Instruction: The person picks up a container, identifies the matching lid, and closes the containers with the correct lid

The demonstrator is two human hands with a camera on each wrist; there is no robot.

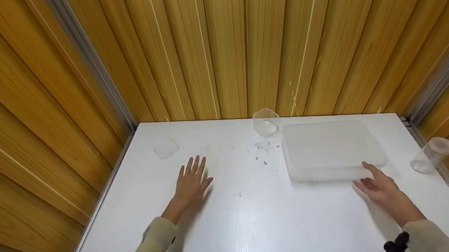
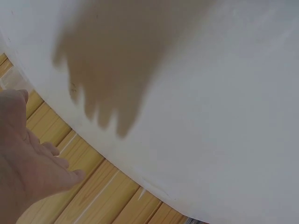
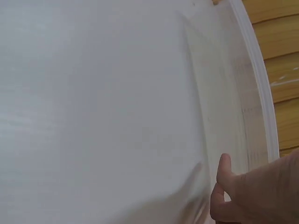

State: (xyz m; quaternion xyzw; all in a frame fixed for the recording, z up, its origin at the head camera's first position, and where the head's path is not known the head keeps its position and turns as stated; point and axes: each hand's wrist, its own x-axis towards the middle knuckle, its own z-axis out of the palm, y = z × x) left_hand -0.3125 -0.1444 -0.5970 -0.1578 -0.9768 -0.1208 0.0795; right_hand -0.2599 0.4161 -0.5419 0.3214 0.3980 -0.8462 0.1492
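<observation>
A translucent rectangular plastic box (image 1: 329,144) with a pale top sits at the back right of the white table. My right hand (image 1: 381,189) is at its front right corner, one digit at the top edge and the other fingers loosely bent before the front wall. In the right wrist view the right hand (image 3: 252,191) overlaps the box wall (image 3: 252,107); whether it bears on the box is unclear. My left hand (image 1: 190,185) is spread with straight fingers over the table, holding nothing. Nearest to it lies a thin clear plastic piece (image 1: 166,148).
A clear angular cup (image 1: 266,122) stands at the back edge, left of the box. Dark crumbs (image 1: 263,147) are scattered before it. A clear cylindrical container (image 1: 432,155) is at the right table edge. Wood-patterned walls (image 1: 225,51) enclose the table (image 1: 239,231).
</observation>
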